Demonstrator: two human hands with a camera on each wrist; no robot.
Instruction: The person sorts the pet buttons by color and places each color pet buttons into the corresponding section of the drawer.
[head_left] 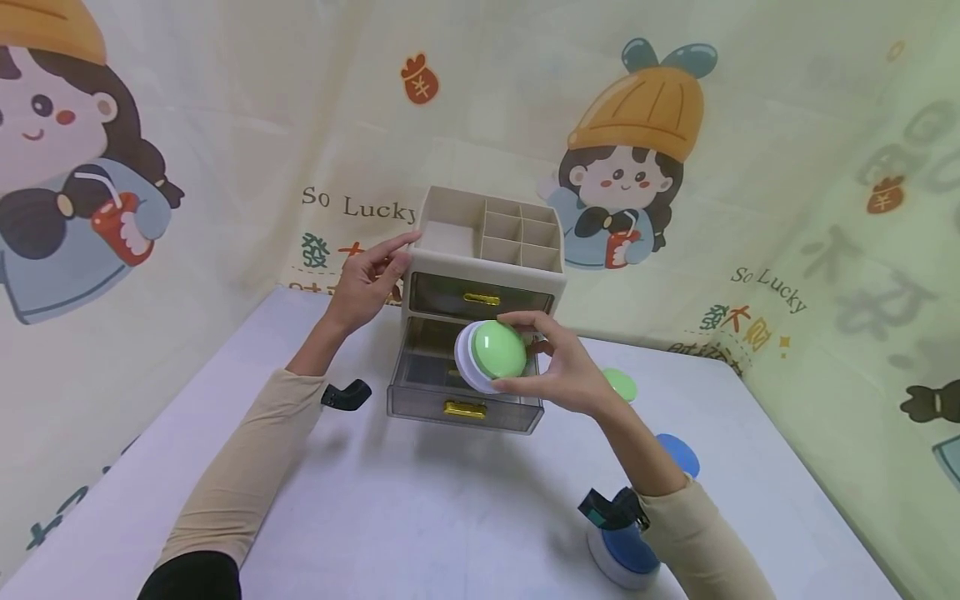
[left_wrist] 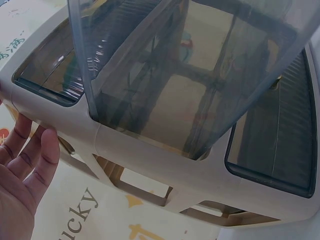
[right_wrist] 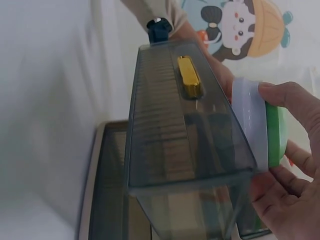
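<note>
A cream desktop organizer [head_left: 487, 265] has a divided open top and smoky clear drawers. Its middle drawer [head_left: 420, 406], with a gold handle [head_left: 465, 409], stands pulled out. The right hand [head_left: 562, 367] grips a round white-based thing with a green dome [head_left: 498, 350] by its rim, thumb and fingers on opposite sides. It is tilted over the drawer in the head view. In the right wrist view the white base [right_wrist: 248, 120] sits beside the drawer's wall. The left hand [head_left: 367, 283] rests its fingers on the organizer's left side near the top; the left wrist view shows its fingertips against the frame.
Partly behind the right arm are a green round thing [head_left: 621, 384] and a blue one [head_left: 678, 454]. Another blue-domed one with a white base [head_left: 626, 558] sits near the front right. White cloth [head_left: 420, 517] covers the table; a printed curtain [head_left: 480, 125] hangs behind.
</note>
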